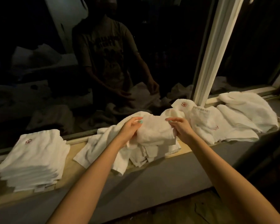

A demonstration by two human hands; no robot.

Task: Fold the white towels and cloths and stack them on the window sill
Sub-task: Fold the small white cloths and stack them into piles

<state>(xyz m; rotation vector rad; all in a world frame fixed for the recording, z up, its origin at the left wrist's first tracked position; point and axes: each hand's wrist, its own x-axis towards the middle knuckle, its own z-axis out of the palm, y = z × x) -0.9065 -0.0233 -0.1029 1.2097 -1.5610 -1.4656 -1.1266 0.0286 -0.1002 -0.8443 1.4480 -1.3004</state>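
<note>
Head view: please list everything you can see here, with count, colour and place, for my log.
stack of folded white towels: one, white, red emblem on top, left end of sill
small white cloth: one, white, held up at centre
loose white cloths: several, white, on sill under the hands
unfolded white towels: several, white, two red emblems showing, right part of sill
tan window sill: one, tan, across the view
white window post: one, white, upper right
dark window glass: two panes, dark, behind sill
left hand: grips the cloth's left side
right hand: grips its right side
</note>
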